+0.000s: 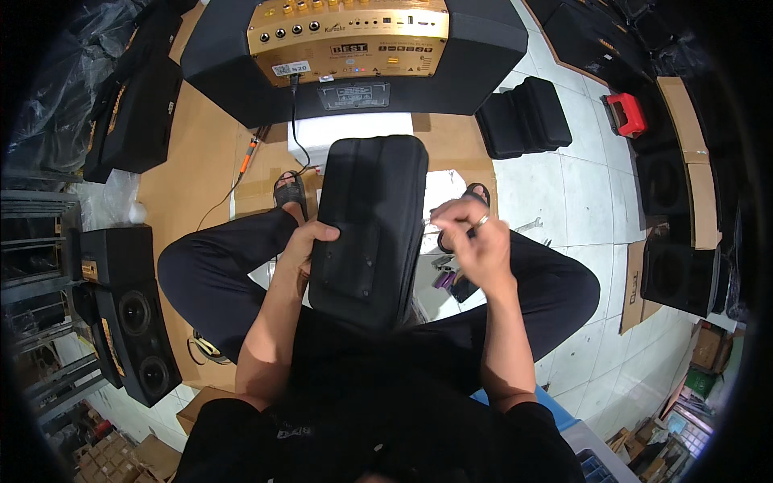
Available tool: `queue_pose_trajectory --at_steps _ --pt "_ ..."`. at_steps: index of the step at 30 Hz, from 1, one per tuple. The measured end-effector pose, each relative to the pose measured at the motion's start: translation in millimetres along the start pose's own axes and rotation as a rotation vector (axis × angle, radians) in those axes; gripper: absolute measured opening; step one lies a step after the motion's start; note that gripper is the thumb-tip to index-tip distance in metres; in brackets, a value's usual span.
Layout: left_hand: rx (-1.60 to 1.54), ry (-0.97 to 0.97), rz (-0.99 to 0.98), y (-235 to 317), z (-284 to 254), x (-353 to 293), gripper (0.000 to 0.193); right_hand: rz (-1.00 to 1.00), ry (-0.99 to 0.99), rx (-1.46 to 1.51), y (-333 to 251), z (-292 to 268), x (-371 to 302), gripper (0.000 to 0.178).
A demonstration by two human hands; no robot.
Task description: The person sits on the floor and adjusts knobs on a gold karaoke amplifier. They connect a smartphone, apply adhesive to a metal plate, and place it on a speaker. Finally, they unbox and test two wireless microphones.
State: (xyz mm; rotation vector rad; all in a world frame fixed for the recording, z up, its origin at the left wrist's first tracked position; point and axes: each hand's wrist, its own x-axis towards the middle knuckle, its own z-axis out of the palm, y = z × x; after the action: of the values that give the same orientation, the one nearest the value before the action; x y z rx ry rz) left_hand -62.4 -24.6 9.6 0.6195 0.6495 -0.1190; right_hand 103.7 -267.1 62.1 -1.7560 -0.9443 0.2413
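A black zip-up case [362,217] with rounded corners stands tilted in front of my lap. My left hand [304,245] grips its left side, thumb lying on the front face and the other fingers hidden behind. At the right edge of the case, my right hand [481,241] is closed in a pinch on what looks like the zipper pull [426,222], with a ring on one finger. The fingertips touch or nearly touch that edge. How far the zip is open cannot be seen.
Ahead stands a large black speaker with a gold control panel [346,48], a cable plugged in. A white foam block [322,133] sits below it. Two black cases [525,118], a red box [625,115], a soldering iron [248,156] and a wrench [529,225] lie around.
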Motion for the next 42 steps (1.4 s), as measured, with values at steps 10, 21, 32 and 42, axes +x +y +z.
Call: queue_pose_trajectory --at_steps 10,21,32,42 --pt "0.189 -0.367 -0.454 -43.3 47.1 17.6 0.102 0.477 -0.594 0.450 78.2 -77.3 77.1 0.012" --pt "0.123 -0.212 -0.366 -58.6 46.2 85.3 0.078 0.706 0.057 1.485 186.9 50.7 -63.6 0.049" --pt "0.607 -0.001 -0.342 -102.8 -57.6 216.8 0.088 1.244 0.175 1.124 313.9 108.6 -62.2 0.082" --pt "0.648 0.462 -0.312 -177.5 -258.1 186.6 0.057 1.342 0.058 1.118 353.8 132.6 -55.5 0.054"
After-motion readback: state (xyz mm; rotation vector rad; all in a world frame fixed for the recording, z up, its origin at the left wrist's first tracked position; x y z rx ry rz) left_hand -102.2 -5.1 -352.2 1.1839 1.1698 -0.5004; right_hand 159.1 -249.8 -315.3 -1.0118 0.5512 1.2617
